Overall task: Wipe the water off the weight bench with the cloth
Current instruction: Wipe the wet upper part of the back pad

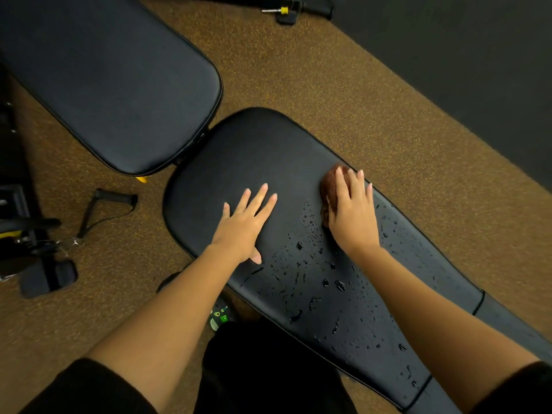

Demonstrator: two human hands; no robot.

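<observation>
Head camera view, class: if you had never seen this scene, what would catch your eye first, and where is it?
First, the water drops scattered over the near half of the black bench pad, glinting against it. Next, the right hand pressing a brown cloth flat near the pad's far edge, while the left hand lies spread on the dry part beside it.

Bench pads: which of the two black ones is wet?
The long pad under both hands; droplets bead across it. The wider pad beyond looks dry.
</observation>
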